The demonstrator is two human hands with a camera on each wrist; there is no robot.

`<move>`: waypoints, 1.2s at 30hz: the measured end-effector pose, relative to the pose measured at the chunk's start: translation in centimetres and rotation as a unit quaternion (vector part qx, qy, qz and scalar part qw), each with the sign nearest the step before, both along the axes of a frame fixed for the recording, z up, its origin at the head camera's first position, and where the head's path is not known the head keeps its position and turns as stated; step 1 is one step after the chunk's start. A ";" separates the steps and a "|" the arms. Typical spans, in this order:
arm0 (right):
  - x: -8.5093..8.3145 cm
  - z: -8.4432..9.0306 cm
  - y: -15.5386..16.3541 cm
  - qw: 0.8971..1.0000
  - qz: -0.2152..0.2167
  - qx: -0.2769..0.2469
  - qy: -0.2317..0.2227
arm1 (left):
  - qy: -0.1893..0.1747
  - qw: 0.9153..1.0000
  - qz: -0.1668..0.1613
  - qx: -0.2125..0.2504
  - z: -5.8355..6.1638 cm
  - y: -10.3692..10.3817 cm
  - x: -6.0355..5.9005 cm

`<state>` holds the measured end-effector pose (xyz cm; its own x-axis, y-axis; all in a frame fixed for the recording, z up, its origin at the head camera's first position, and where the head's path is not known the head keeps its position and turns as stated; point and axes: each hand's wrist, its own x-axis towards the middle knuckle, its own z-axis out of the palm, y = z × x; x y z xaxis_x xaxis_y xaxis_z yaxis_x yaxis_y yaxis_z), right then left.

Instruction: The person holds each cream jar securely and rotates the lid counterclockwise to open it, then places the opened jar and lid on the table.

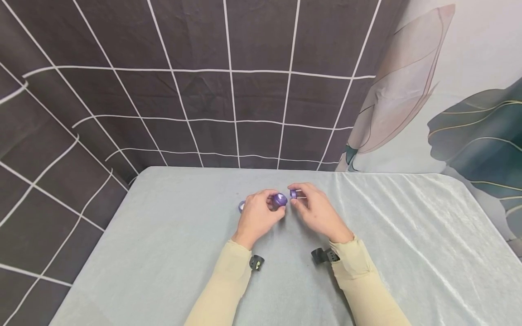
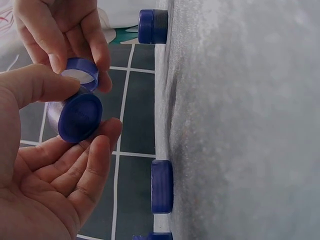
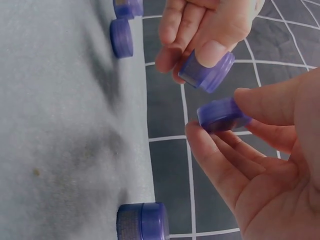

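Over the table, my left hand [image 1: 258, 213] grips a small purple jar [image 1: 280, 199] between thumb and fingers. In the left wrist view the jar's round base [image 2: 81, 118] faces the camera. My right hand [image 1: 316, 209] pinches a purple screw lid [image 1: 293, 194] by its rim, thumb on one side and fingers on the other. A narrow gap separates lid and jar in the right wrist view, where the lid [image 3: 220, 115] sits just off the jar's end [image 3: 206, 71]. The lid's pale inside [image 2: 80, 76] shows in the left wrist view.
A closed purple jar [image 2: 153, 26] stands on the grey cloth-covered table [image 1: 163, 244]. Beyond my left hand lies another purple piece [image 1: 242, 206], mostly hidden in the head view. The wrist views show a flat purple lid [image 3: 121, 38] beside a further purple item [image 3: 128, 8].
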<state>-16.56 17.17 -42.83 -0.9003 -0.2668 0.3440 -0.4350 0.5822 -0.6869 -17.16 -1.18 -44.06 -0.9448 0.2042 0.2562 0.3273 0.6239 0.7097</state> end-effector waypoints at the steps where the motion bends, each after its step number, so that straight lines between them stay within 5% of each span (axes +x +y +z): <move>1: 0.0 0.0 0.0 1.000 -0.001 -0.001 -0.005 | -0.003 1.000 0.000 -0.001 0.0 0.0 0.0; 36: -0.2 -1.5 -0.4 0.997 -0.023 0.063 -0.041 | -0.004 0.999 0.000 -0.031 -0.6 0.2 -0.2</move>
<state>-16.74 16.77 -44.37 -0.9365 -0.2606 0.2346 -0.3506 0.6842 -0.6395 -17.31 -0.99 -44.70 -0.9469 0.2198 0.2346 0.3214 0.6673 0.6718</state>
